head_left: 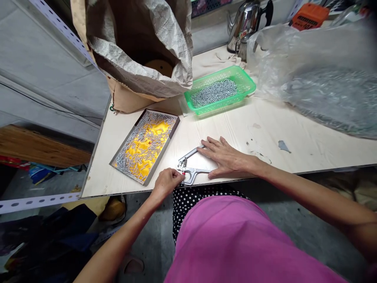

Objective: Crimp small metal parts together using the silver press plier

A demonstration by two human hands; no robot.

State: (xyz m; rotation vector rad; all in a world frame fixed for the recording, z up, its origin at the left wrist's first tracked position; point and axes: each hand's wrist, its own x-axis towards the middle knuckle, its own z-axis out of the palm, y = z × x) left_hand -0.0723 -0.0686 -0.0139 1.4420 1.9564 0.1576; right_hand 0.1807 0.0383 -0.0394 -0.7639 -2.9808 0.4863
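Note:
A small metal hand press tool (190, 165) with two handles and a spring lies near the table's front edge. My right hand (225, 157) rests flat over its handles, fingers stretched out. At the tool's jaw end my left hand (166, 182) is closed in a pinch; what it holds is too small to make out. To the left sits a shallow tray (173, 129) with a yellow liner, full of small metal pins. A green plastic basket (247, 84) farther back holds several more pins.
A large paper sack (141, 47) stands open at the back left. A clear plastic bag of metal parts (326, 90) lies at the right. A steel kettle (246, 23) and an orange device (309, 15) stand at the far edge. The wooden tabletop (294, 137) shows chipped spots.

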